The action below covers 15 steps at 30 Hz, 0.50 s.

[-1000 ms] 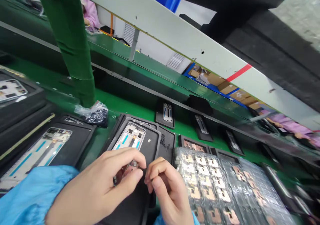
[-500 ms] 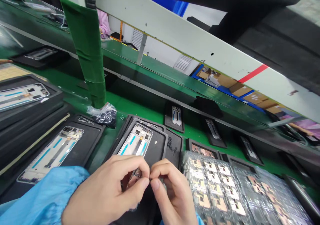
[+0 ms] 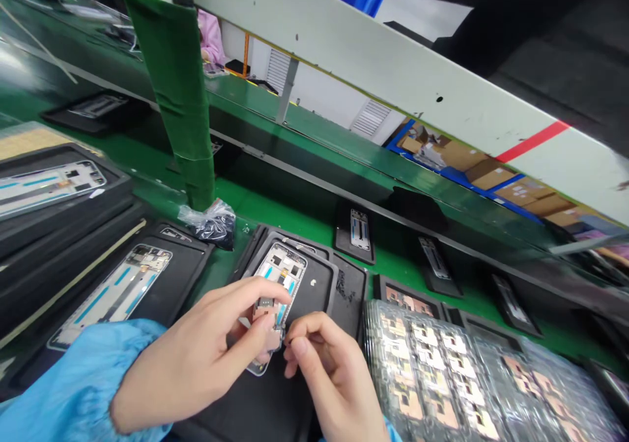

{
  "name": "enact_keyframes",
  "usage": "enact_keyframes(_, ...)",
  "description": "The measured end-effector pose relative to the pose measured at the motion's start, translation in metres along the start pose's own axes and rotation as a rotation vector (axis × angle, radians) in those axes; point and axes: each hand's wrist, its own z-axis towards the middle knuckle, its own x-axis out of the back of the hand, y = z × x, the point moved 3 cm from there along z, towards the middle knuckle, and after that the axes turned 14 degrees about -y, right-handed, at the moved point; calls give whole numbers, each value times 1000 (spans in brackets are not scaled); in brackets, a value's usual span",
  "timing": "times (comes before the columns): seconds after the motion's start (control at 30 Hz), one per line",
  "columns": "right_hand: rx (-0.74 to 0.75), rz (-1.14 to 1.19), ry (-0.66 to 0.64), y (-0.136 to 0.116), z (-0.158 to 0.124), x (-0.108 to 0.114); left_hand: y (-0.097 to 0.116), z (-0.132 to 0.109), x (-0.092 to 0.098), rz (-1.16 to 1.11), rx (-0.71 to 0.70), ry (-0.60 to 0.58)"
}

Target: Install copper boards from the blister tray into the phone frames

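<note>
My left hand (image 3: 196,347) grips a small copper-coloured phone circuit board (image 3: 266,307) between thumb and fingers, above a silver phone frame (image 3: 296,258) with blue strips. The frame rests in a black tray (image 3: 322,281) and is partly covered by the hand. Just right of the board, my right hand (image 3: 334,367) has its thumb and forefinger pinched together. A tiny dark spot shows at those fingertips, too small to name. The two hands are slightly apart.
Clear plastic trays (image 3: 369,344) of coppery boards are stacked at the right. To the left, another phone frame (image 3: 115,291) lies in a black tray. A plastic bag (image 3: 216,224) of dark pieces sits behind. Phone frames in black holders line the green conveyor (image 3: 314,213).
My hands have parted; their fingertips touched before. The left hand has shifted left and turned, so more of the circuit board shows. The view has swung slightly.
</note>
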Motion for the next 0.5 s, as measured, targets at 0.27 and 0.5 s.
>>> enact_keyframes(0.27, -85, -40, -57, 13, 10, 0, -6, 0, 8, 307, -27, 51)
enact_keyframes(0.5, -79, -211, -24, 16, 10, 1, -5, 4, 9, 369, -10, 24)
